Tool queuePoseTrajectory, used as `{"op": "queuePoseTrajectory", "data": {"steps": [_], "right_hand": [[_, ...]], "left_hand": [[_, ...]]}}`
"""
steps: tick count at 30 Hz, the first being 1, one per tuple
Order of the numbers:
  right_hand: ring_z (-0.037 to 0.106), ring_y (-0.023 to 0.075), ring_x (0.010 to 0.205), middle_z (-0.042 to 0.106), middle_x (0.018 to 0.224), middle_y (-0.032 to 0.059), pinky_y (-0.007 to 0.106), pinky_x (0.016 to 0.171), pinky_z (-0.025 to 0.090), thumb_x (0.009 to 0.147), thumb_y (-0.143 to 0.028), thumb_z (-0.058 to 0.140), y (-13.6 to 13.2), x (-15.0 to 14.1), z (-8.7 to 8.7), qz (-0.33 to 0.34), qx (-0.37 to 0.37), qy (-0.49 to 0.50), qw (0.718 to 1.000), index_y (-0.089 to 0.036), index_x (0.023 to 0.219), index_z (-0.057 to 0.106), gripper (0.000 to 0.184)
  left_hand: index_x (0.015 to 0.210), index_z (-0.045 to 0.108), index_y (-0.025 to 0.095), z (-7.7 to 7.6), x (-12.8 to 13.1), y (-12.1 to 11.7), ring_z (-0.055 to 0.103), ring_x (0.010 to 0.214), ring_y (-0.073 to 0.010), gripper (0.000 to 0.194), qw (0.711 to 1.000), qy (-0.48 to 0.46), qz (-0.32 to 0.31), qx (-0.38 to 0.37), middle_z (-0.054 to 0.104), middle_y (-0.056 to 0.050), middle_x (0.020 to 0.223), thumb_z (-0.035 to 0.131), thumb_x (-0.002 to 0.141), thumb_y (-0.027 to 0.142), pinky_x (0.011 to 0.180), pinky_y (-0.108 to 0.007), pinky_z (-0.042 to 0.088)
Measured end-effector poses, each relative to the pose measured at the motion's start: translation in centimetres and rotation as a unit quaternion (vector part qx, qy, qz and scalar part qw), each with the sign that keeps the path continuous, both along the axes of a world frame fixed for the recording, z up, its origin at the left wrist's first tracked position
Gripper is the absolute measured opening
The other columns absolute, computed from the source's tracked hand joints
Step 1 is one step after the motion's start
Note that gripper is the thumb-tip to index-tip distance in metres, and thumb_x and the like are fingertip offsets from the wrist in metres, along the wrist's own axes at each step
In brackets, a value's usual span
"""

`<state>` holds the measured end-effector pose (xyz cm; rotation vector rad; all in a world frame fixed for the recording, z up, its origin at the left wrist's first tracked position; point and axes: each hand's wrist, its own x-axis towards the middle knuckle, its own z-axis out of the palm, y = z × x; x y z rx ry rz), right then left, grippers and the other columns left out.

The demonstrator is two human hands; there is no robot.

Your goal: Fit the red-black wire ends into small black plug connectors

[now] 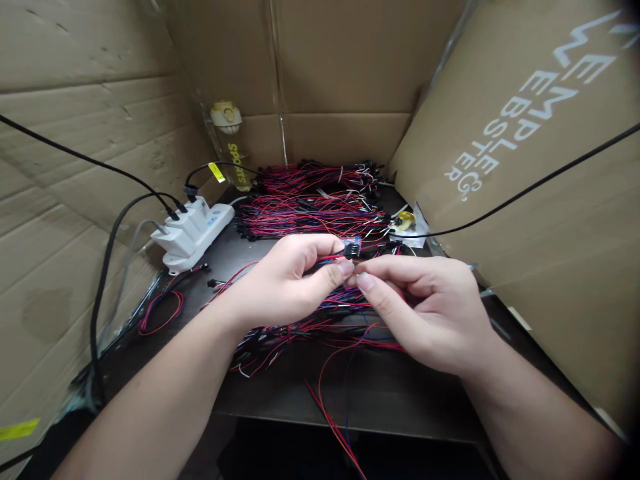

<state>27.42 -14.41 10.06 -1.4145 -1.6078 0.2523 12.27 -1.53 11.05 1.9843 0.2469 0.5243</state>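
Note:
A small black connector (352,250) with pins sticks up between the thumb and index finger of my left hand (295,277). Close against it, my right hand (420,300) has its thumb and index finger pinched together; whatever sits between those tips is too small to name. Both sets of fingertips nearly meet above bundles of thin red, blue and black wires (310,330). Loose red and blue wires (327,413) trail below the hands over the table's front edge.
Two rows of bundled wires (310,217) lie behind my hands. At left stand a white power strip (197,233) with plugs and a coiled red wire (163,313). Cardboard walls (345,60) enclose the dark table (280,393). A black cable (530,183) crosses at right.

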Motion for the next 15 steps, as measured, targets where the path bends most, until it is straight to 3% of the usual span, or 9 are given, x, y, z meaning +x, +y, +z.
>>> {"op": "queuePoseTrajectory", "data": {"steps": [8, 15], "right_hand": [[0.044, 0.0093, 0.046, 0.057, 0.056, 0.0008, 0.022, 0.041, 0.033, 0.092, -0.016, 0.054, 0.11, 0.35, -0.04, 0.01, -0.034, 0.016, 0.999, -0.016, 0.068, 0.064, 0.026], [0.051, 0.0119, 0.053, 0.049, 0.054, -0.0012, 0.022, 0.045, 0.036, 0.094, -0.018, 0.054, 0.36, 0.2, -0.06, 0.003, -0.021, 0.0, 1.0, -0.018, 0.073, 0.068, 0.026]], "left_hand": [[0.076, 0.065, 0.016, -0.01, 0.03, -0.2, 0.057, 0.068, -0.0148, 0.026, 0.996, 0.007, 0.059, 0.065, 0.062, -0.002, 0.069, 0.064, 0.092, 0.036, 0.068, -0.026, 0.051], [0.075, 0.063, 0.016, -0.07, 0.18, -0.38, 0.056, 0.067, -0.0142, 0.028, 0.995, 0.005, 0.074, 0.062, 0.059, -0.001, 0.066, 0.062, 0.093, 0.038, 0.065, -0.025, 0.049]]}}
